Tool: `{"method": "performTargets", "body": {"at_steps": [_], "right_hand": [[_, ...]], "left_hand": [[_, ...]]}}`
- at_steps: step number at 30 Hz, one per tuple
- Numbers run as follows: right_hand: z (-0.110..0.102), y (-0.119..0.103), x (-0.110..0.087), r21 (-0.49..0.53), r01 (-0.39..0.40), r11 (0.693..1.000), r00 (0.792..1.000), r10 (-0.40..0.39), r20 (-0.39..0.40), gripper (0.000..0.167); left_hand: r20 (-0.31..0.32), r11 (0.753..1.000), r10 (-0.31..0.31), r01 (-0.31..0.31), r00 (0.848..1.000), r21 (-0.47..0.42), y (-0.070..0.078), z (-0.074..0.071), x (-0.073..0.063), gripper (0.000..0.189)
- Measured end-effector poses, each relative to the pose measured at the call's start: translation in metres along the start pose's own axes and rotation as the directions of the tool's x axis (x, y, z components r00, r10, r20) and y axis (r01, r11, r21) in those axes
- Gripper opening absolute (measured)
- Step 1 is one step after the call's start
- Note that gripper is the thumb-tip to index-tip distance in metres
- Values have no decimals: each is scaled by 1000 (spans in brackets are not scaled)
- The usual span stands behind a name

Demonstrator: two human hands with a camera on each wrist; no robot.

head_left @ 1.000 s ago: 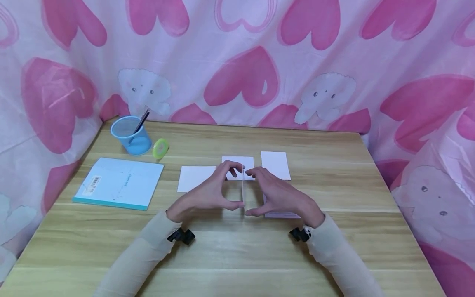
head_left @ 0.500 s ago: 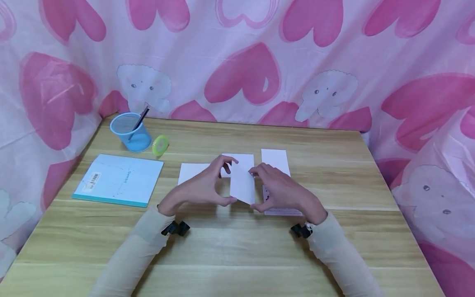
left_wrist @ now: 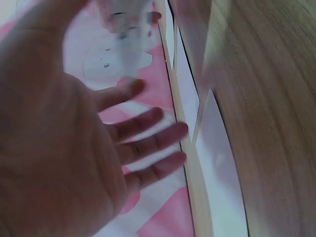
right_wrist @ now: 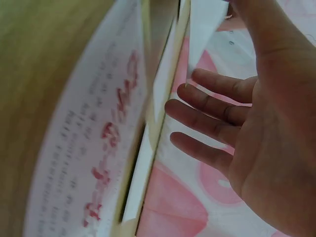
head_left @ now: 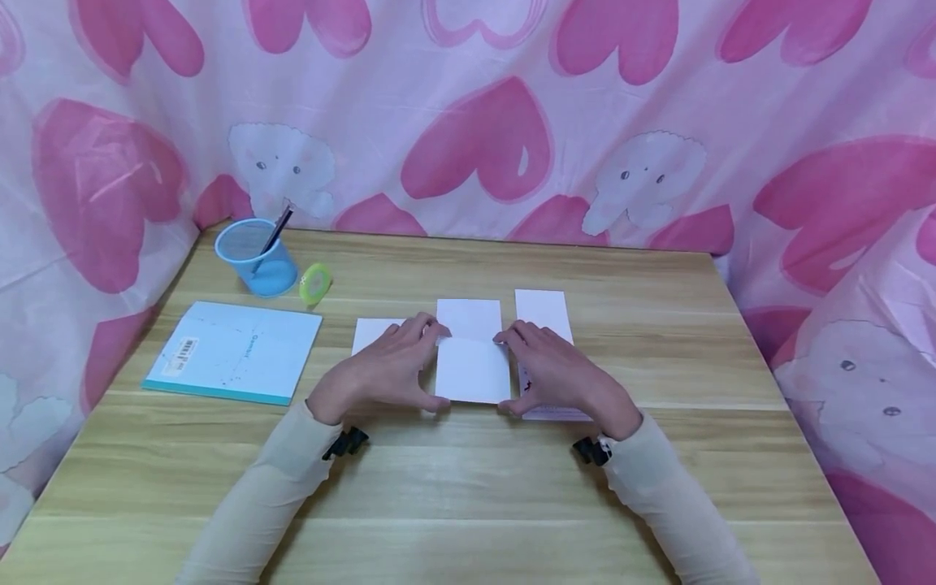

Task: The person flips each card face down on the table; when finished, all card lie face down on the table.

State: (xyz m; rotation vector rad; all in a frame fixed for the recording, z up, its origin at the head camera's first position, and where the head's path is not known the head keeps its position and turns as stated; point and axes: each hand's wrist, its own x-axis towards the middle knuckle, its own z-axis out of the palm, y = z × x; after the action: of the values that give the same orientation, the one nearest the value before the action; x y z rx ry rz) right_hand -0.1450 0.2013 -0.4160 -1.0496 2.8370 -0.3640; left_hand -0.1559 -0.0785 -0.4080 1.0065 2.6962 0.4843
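Observation:
A blank white card is held by its two sides between my hands, over the middle of the table. My left hand has its fingertips and thumb at the card's left corners. Likewise, my right hand has fingertips and thumb at the right corners. In the left wrist view the card is blurred beyond the index finger; the other fingers are spread. The right wrist view shows the card's corner at the index fingertip. Partly hidden under the right hand lies a printed card with red lettering.
Further white cards lie about: one left, one behind the held card, one at right. A light-blue notebook, a blue pen cup and a green tape roll stand at the left on the wooden table.
The card between my hands has turned from edge-on to showing its blank face. My left hand has shifted a little left; the right hand stays near its place.

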Motion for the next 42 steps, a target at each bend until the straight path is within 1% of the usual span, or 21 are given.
{"method": "performTargets", "body": {"at_steps": [3,5,8,12,17,22,32,37,40,42], "right_hand": [[4,-1,2,-42,-8,999,999,10,40,94],[7,-2,3,-67,-10,998,998,14,63,94],[10,-4,5,-85,-10,996,996,17,83,94],[12,-5,6,-89,-12,996,996,20,91,94],[12,-5,6,-77,-10,997,995,17,99,93],[11,-4,5,-58,-8,998,994,14,108,93],[11,-2,3,-41,0,999,995,4,100,93],[12,0,1,-14,7,1000,995,-6,104,93],[4,4,-2,59,11,998,995,-16,97,92],[-8,8,-6,126,12,992,996,-22,84,90]], "left_hand": [[47,998,-19,15,999,65,2,0,-1,94],[66,996,-16,9,998,91,4,0,-1,92],[84,995,-5,-4,996,103,5,1,-1,92],[102,996,-1,-9,995,93,5,4,-1,94],[103,994,28,-39,994,103,6,7,2,86],[108,990,59,-72,992,119,7,9,3,83],[97,989,61,-73,993,126,6,11,4,83],[99,989,56,-68,993,131,6,13,3,83],[98,991,45,-56,994,118,7,12,2,84],[84,994,41,-49,996,98,7,12,2,85]]}}
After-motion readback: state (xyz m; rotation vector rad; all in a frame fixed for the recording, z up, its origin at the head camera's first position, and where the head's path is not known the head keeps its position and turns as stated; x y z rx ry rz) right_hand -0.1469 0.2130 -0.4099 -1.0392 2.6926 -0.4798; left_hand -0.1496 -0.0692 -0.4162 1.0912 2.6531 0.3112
